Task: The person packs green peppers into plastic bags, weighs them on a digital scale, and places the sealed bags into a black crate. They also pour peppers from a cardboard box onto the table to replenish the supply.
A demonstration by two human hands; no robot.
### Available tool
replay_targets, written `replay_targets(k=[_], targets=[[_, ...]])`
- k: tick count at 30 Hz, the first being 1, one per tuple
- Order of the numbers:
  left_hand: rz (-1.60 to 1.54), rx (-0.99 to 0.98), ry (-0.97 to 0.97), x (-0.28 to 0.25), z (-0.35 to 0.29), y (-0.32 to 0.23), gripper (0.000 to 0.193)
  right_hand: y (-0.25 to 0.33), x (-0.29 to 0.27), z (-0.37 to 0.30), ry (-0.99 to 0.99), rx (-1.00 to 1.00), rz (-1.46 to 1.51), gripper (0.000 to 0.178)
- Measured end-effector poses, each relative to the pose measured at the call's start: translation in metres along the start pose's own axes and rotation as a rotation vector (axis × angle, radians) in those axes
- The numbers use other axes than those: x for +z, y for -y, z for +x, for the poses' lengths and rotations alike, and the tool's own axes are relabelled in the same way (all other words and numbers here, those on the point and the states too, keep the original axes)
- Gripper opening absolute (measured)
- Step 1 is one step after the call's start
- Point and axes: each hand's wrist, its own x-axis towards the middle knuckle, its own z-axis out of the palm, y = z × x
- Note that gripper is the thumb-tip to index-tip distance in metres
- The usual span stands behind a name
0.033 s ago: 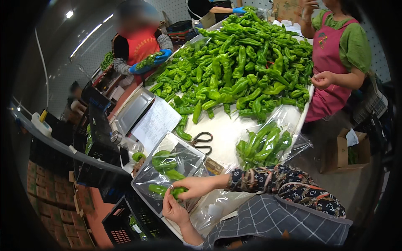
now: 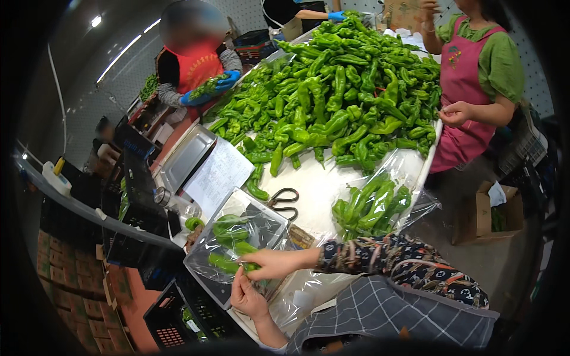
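A clear plastic bag (image 2: pixel 270 227) holding several green peppers (image 2: pixel 230 227) lies over a grey-topped scale (image 2: pixel 206 274) in front of me. My left hand (image 2: pixel 249 298) pinches the near edge of that bag between thumb and fingers. Reaching in from the right, my right hand (image 2: pixel 276 263) is closed on a green pepper (image 2: pixel 222 263) at the bag's mouth; its fingertips are partly hidden by pepper and film. To the right of the scale, a second clear bag is filled with long green peppers (image 2: pixel 373 207).
A large heap of green peppers (image 2: pixel 332 101) covers the far table. Scissors (image 2: pixel 284 203), a written sheet (image 2: pixel 219 172) and a metal tray (image 2: pixel 189 153) lie nearby. Co-workers stand at the far left and right (image 2: pixel 472 89). Black crates (image 2: pixel 172 314) and a cardboard box (image 2: pixel 490 219) flank the table.
My right hand has shifted slightly left, carrying the pepper farther into the bag. My left hand stays at the bag's edge. The whole view has moved a little.
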Motion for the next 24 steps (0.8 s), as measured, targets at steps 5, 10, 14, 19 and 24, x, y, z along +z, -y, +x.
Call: replay_targets(k=[5,10,14,19,24], targets=[[0.130,-0.062,0.139,0.009,-0.005,-0.003,0.024,-0.010,-0.012,0.023,-0.328,-0.152,-0.279,0.062],[0.205,-0.119,0.115,-0.002,-0.002,-0.010,0.024,0.008,-0.081,-0.009,0.162,-0.019,-0.230,0.042],[0.156,-0.110,0.111,-0.006,-0.002,-0.002,0.017,-0.042,-0.182,-0.060,-0.271,0.008,-0.486,0.034],[0.236,-0.152,0.156,-0.007,0.000,0.001,0.023,-0.132,-0.307,-0.153,-0.988,0.508,-1.478,0.041],[0.176,-0.123,0.180,-0.013,0.002,0.013,0.016,-0.122,-0.296,-0.158,-0.707,0.627,-1.393,0.036]])
